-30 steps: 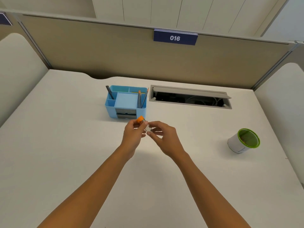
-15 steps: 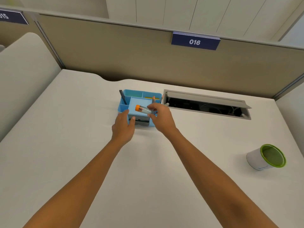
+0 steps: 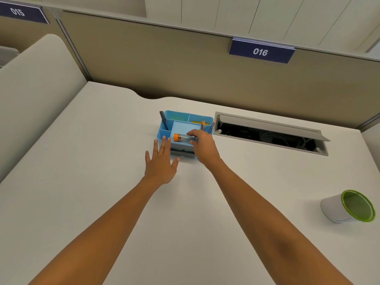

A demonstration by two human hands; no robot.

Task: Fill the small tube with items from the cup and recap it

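A small clear tube with an orange cap (image 3: 182,138) lies on its side over the central tray of a blue desk organiser (image 3: 181,124). My right hand (image 3: 202,145) pinches the tube's capless end between thumb and fingers. My left hand (image 3: 161,161) is flat with fingers spread, just in front of the organiser's left corner, holding nothing. The white cup with a green rim (image 3: 347,206) stands tilted at the far right of the white desk (image 3: 82,182); I cannot see anything inside it.
The organiser holds a dark pen (image 3: 163,120) and pencils (image 3: 205,126) standing upright. An open cable hatch (image 3: 269,132) lies to its right. A beige partition with label 016 (image 3: 260,52) runs along the back edge.
The capped tube passed from both hands to my right hand alone and moved forward onto the blue organiser. My left hand let go and opened flat. The view shifted left.
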